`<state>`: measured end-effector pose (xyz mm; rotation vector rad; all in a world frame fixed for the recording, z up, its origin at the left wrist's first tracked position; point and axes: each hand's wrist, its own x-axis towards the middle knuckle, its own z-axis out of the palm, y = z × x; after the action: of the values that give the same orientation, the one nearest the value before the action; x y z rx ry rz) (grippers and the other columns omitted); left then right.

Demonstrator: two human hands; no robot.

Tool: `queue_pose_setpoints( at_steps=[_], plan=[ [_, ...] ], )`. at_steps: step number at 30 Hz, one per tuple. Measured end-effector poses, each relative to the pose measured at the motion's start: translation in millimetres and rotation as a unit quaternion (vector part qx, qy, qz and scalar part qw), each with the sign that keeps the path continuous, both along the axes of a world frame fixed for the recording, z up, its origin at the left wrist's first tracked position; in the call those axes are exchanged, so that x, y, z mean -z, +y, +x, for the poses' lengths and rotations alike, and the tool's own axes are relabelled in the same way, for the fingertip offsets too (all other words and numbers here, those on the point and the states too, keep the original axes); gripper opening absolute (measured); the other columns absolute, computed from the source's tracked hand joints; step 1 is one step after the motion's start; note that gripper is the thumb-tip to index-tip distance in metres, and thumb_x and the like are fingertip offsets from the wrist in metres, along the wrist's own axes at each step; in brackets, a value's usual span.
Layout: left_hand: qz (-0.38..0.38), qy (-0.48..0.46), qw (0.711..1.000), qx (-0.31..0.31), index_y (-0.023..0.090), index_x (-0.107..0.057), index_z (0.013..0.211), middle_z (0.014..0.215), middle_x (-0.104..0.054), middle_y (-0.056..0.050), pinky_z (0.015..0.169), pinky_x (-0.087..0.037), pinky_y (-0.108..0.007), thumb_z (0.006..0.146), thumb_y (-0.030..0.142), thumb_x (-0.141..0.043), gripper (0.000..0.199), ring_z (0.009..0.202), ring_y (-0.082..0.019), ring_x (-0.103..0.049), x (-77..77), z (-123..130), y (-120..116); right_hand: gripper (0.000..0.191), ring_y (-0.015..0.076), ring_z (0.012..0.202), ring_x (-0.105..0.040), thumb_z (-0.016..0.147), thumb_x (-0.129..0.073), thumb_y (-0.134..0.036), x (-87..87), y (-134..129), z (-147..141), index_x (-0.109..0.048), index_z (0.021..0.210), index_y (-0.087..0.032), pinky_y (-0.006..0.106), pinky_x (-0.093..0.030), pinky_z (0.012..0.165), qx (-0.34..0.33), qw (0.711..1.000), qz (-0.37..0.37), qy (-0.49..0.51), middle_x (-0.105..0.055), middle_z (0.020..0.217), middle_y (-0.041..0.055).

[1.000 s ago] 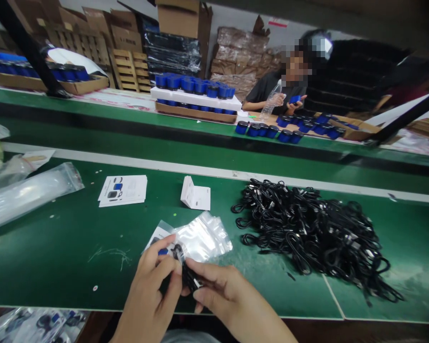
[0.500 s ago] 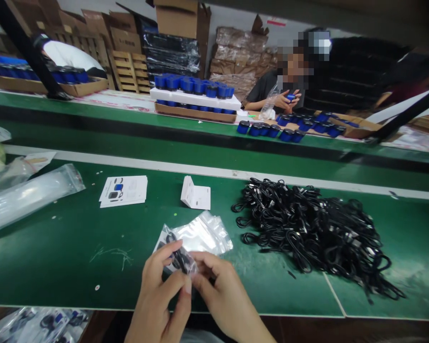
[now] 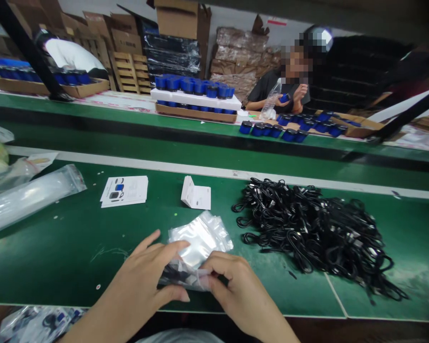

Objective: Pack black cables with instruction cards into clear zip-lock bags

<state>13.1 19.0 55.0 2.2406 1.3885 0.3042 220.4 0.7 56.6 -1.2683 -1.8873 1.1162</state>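
Left of cable pile (image 3: 318, 233): pinching bag (image 3: 191, 281) in right hand (image 3: 234, 281), framing with spread left hand (image 3: 146, 274), likely for steadiness.

Illumination is moderate over the green worktop (image 3: 67, 257), with faint sheen beside the black cables (image 3: 311, 228). Glare whitens the clear bags (image 3: 199, 236). The upper-right corner is dark. Blur softens the filled bag (image 3: 186, 277). Background detail is soft; pixelation masks a co-worker's head (image 3: 298, 59).
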Motion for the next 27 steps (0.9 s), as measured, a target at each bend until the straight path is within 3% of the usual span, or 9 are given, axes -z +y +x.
queue_pose_setpoints(
  at_steps=[2,4,9,13,17,19,22,24,27],
  plan=[
    [-0.088,-0.016,0.996,-0.023,0.031,-0.064,0.107,0.104,-0.073,0.002,0.089,-0.049,-0.038,0.076,0.04,-0.066,0.033,0.102,-0.027,-0.065,-6.5,0,1,0.018,0.0109,0.069,-0.057,0.078,-0.062,-0.003,-2.1,1,3,-0.065,0.075,-0.02,0.019,-0.039,0.065,0.012,0.999,-0.019,0.023,-0.062,0.073,-0.0041],
    [-0.147,-0.043,0.988,-0.032,0.033,-0.066,0.103,0.105,-0.073,0.004,0.081,-0.052,-0.03,0.082,0.039,-0.058,0.024,0.096,-0.022,-0.067,-10.1,0,-2,0.017,0.011,0.071,-0.057,0.075,-0.065,-0.003,-2.5,2,4,-0.065,0.077,-0.02,0.019,-0.039,0.065,0.012,0.999,-0.036,0.029,-0.062,0.076,-0.0041],
    [-0.229,-0.069,0.967,-0.089,0.038,-0.058,0.121,0.119,-0.067,0.002,0.091,-0.046,-0.033,0.085,0.046,-0.049,0.038,0.109,-0.024,-0.06,-7.0,-1,-11,0.018,0.0108,0.068,-0.054,0.076,-0.062,-0.002,-0.1,5,6,-0.063,0.07,-0.019,0.021,-0.037,0.065,-0.002,0.998,-0.05,0.028,-0.06,0.069,-0.0052],
    [-0.259,-0.099,0.957,-0.089,0.036,-0.058,0.121,0.116,-0.067,0.002,0.089,-0.043,-0.029,0.083,0.046,-0.054,0.039,0.106,-0.023,-0.059,-8.6,-1,-14,0.017,0.0096,0.057,-0.047,0.07,-0.069,-0.008,6.4,7,6,-0.057,0.061,-0.017,0.021,-0.036,0.056,0.034,0.98,-0.167,0.107,-0.053,0.058,-0.0065],
    [-0.3,-0.153,0.941,-0.045,0.024,-0.067,0.098,0.083,-0.066,0.003,0.069,-0.041,-0.021,0.083,0.046,-0.055,0.029,0.079,-0.017,-0.058,-16.0,3,-12,0.019,0.0093,0.054,-0.046,0.065,-0.073,-0.011,8.6,6,5,-0.056,0.057,-0.016,0.02,-0.035,0.053,0.055,0.971,-0.199,0.116,-0.053,0.055,-0.0065],
    [-0.326,-0.18,0.927,-0.036,0.019,-0.062,0.077,0.064,-0.048,0.005,0.056,-0.033,-0.02,0.088,0.049,-0.045,0.036,0.062,-0.012,-0.045,-17.5,5,-11,0.016,0.0098,0.059,-0.05,0.065,-0.072,-0.008,7.0,6,6,-0.06,0.06,-0.016,0.02,-0.038,0.057,0.045,0.978,-0.171,0.109,-0.057,0.059,-0.0055],
    [-0.357,-0.191,0.914,-0.038,0.02,-0.038,0.058,0.058,-0.022,0.008,0.048,-0.02,-0.023,0.091,0.051,-0.036,0.045,0.054,-0.01,-0.023,-15.5,7,-11,0.011,0.0103,0.063,-0.054,0.068,-0.071,-0.006,5.6,6,11,-0.066,0.065,-0.016,0.02,-0.041,0.062,-0.012,0.98,-0.156,0.125,-0.061,0.065,-0.0039],
    [-0.355,-0.189,0.915,-0.039,0.021,-0.033,0.058,0.058,-0.022,0.008,0.049,-0.02,-0.024,0.091,0.049,-0.036,0.044,0.054,-0.01,-0.023,-12.6,9,-13,0.006,0.0109,0.063,-0.055,0.07,-0.071,-0.011,6.7,7,14,-0.068,0.069,-0.016,0.021,-0.042,0.061,-0.049,0.97,-0.183,0.156,-0.062,0.066,-0.0025],
    [-0.313,-0.188,0.928,-0.067,0.02,-0.042,0.063,0.06,-0.033,0.006,0.052,-0.025,-0.023,0.092,0.047,-0.034,0.041,0.057,-0.011,-0.033,-8.9,11,-19,0.008,0.0106,0.058,-0.052,0.069,-0.073,-0.017,9.4,6,15,-0.066,0.067,-0.015,0.021,-0.041,0.056,-0.044,0.959,-0.219,0.172,-0.06,0.061,-0.0024]
  ],
)
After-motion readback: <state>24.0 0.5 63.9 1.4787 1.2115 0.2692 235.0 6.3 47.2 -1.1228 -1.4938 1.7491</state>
